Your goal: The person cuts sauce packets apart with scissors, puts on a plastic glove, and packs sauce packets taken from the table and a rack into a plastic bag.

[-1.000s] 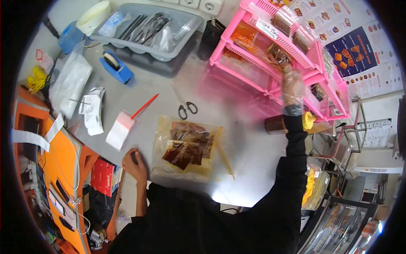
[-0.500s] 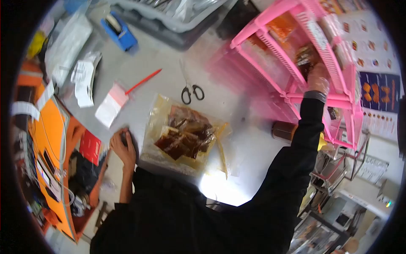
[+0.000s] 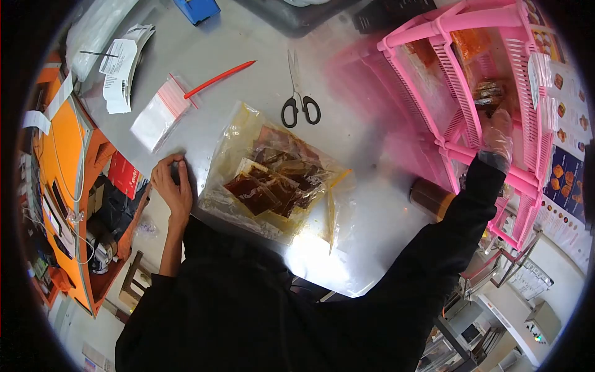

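Observation:
My right hand (image 3: 498,133), in a clear plastic glove, reaches into the pink rack (image 3: 458,80). Its fingers, partly hidden, close on a dark brown sachet (image 3: 489,93) inside a compartment. My left hand (image 3: 171,186) is bare and rests at the table's left edge, its fingers loosely bent and the thumb apart, holding nothing. In front of my body an opened clear bag (image 3: 229,142) lies flat with several dark brown sachets (image 3: 263,189) on it. Black-handled scissors (image 3: 297,102) lie beyond the bag.
Small zip bags (image 3: 162,115) and a red pen (image 3: 220,79) lie left of the scissors. Printed slips (image 3: 121,74) and a blue tape dispenser (image 3: 197,9) sit farther back. A brown-filled jar (image 3: 430,198) stands beneath my right arm. An orange shelf unit (image 3: 65,173) is at left.
The view has shifted, so the rack appears farther right and the table things look larger. My right hand stays inside the rack by the brown sachet. My left hand stays at the table edge.

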### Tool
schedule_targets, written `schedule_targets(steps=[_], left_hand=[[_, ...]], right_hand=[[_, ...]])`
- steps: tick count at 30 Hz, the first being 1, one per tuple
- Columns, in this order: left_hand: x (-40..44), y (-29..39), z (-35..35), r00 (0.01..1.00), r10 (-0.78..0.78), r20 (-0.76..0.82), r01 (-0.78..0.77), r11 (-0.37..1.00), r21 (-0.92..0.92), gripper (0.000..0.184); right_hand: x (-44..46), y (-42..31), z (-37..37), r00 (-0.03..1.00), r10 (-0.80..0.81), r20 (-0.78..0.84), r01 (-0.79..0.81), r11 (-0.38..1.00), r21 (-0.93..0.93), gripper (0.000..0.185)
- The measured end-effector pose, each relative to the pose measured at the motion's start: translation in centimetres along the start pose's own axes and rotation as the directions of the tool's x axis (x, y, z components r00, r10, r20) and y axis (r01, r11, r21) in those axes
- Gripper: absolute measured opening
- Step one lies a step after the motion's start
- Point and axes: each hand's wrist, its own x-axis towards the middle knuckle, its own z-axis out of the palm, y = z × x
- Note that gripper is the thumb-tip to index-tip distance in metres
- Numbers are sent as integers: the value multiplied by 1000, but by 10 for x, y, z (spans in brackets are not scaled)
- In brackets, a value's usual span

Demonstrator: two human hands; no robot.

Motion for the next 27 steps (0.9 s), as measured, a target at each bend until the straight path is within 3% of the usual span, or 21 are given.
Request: schedule_targets(steps=[2, 4, 8, 12, 20, 24, 25, 27], left_hand=[[0, 1, 0, 1000, 5, -7, -5, 1000, 6, 13], [0, 0, 1, 1000, 11, -10, -11, 1000, 14, 13], [0, 0, 1, 1000, 12, -7, -12, 1000, 25, 12], [-1, -4, 3, 1000, 16, -16, -15, 1000, 18, 13], [0, -2, 2, 1000, 28, -10, -27, 999, 29, 13], [-1, -3, 3, 999, 34, -15, -33, 999, 25, 13], [-1, -2, 3, 999, 39, -18, -39, 999, 24, 13], [-1, -1, 2, 998, 50, -29, -49, 999, 23, 14]], right_hand=[[-5, 7, 8, 967, -176, -185, 177, 984, -8, 61], [-8, 7, 9, 946, -234, -224, 243, 970, 13, 72], [-9, -15, -7, 994, -106, 32, 101, 987, 122, 81], [-6, -19, -9, 994, -48, 101, 36, 992, 124, 66], [10, -8, 10, 991, 126, 53, -114, 975, -190, 51], [13, -13, 12, 996, 90, -15, -91, 965, -246, 46], [4, -20, 15, 962, -20, -271, -73, 941, -330, 48], [2, -21, 10, 986, 50, -160, -93, 957, -274, 52]])
